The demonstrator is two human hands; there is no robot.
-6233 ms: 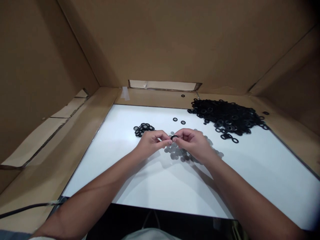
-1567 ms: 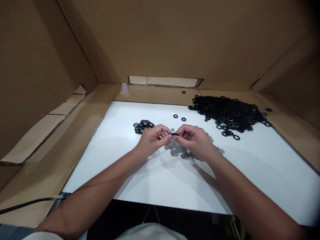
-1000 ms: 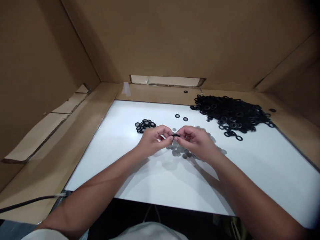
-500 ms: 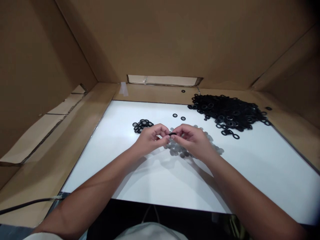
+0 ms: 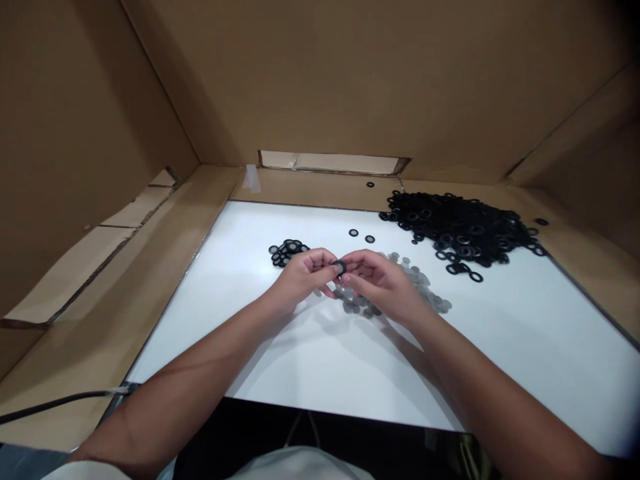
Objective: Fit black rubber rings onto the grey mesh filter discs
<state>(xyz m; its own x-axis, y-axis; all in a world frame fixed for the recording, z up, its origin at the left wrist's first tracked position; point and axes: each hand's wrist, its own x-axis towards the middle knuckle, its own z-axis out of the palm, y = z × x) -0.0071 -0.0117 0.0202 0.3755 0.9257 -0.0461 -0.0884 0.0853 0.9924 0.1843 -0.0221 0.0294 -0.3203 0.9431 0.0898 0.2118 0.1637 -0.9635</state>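
Between my two hands a small black ring (image 5: 339,268) with a grey centre is tilted so that its face shows. My left hand (image 5: 311,275) pinches its left side with thumb and fingers. On the other side my right hand (image 5: 373,279) has its fingertips closed on the ring's right edge. Below and behind the hands, thin grey discs (image 5: 419,280) are scattered on the white board (image 5: 300,360), partly hidden by my right hand. A small pile of black rings with grey centres (image 5: 287,252) lies just beyond my left hand.
A large heap of black rings (image 5: 460,223) lies at the back right. Two rings with grey centres (image 5: 369,239) sit beyond my hands. Cardboard walls (image 5: 320,80) surround the board, and a black cable (image 5: 60,402) enters at the left.
The ring between my hands has turned from nearly edge-on to showing its face. My left thumb has moved up onto it. The whole view has shifted slightly.
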